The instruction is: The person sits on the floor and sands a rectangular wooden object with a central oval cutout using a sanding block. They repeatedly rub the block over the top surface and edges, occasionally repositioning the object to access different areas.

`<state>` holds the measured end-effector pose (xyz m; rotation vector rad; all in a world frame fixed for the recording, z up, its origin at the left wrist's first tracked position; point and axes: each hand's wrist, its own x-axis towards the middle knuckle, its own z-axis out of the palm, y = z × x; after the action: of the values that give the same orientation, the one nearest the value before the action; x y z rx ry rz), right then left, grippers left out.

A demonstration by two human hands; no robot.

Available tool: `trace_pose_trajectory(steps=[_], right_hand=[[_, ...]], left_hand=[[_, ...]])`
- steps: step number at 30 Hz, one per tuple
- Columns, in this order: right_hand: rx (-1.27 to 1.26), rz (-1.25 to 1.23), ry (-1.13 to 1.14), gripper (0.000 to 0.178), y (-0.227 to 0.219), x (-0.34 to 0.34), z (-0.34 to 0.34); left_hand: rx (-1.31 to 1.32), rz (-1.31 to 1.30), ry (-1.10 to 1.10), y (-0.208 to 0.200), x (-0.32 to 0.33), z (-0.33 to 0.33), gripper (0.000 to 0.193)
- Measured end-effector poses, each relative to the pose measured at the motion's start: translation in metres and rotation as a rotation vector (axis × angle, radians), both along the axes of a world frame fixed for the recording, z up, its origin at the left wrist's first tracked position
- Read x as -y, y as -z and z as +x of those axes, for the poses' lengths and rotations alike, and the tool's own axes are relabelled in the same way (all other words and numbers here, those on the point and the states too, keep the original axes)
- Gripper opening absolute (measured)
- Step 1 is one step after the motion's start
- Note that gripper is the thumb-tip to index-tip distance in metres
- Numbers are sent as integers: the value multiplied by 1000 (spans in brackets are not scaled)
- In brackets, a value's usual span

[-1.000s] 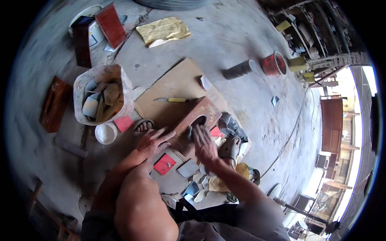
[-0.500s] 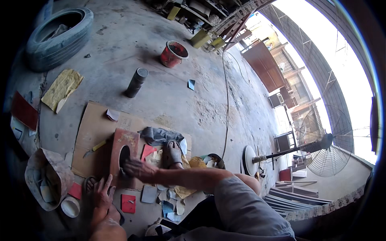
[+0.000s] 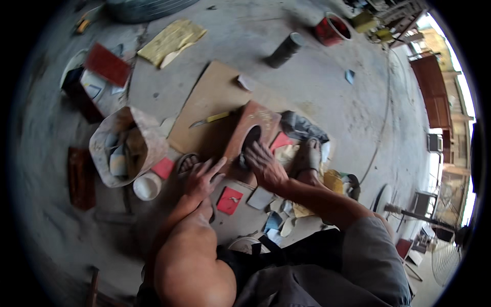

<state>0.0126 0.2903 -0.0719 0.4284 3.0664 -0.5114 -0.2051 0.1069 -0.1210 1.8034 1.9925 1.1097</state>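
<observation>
A reddish-brown wooden box [image 3: 262, 116] with a dark oval opening [image 3: 250, 138] stands tilted in view on a flat cardboard sheet [image 3: 197, 115]. My right hand [image 3: 267, 166] lies at the near right edge of that opening, fingers stretched out and slightly blurred. Whether something thin sits under its fingertips is hidden. My left hand [image 3: 204, 180] is beside the box's near left corner, its fingers apart and the index pointing toward the wood. A yellow-handled utility knife [image 3: 212, 118] rests on the cardboard left of the box. Behind my right hand are a red sandpaper piece [image 3: 281, 140] and a grey cloth [image 3: 302, 127].
An open sack [image 3: 153, 146] with containers inside and a white cup [image 3: 147, 186] stand at left. Sandpaper scraps, among them a red square [image 3: 229, 200], lie near my feet. Farther off are a dark canister [image 3: 285, 50], a red bucket [image 3: 332, 29] and a tyre [image 3: 148, 9].
The view has swung left and down, so everything sits farther right in it. My right hand has shifted slightly out along the opening's edge, fingers more extended. My left hand stays beside the box.
</observation>
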Motion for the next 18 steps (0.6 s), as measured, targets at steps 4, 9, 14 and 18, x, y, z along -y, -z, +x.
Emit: trace_pose_trajectory(steps=[4, 9, 14, 18], right_hand=[[92, 266, -110, 48, 2, -55, -17], [-44, 43, 158, 38, -38, -104, -41], [-47, -83, 193, 24, -63, -128, -42], [31, -81, -42, 33, -48, -133, -54]], left_hand=[[-54, -115, -3, 0, 8, -15, 62], [-59, -259, -95, -41, 10, -7, 59], [-8, -443, -162, -115, 4, -2, 58], [-43, -162, -124, -12, 14, 1, 57]])
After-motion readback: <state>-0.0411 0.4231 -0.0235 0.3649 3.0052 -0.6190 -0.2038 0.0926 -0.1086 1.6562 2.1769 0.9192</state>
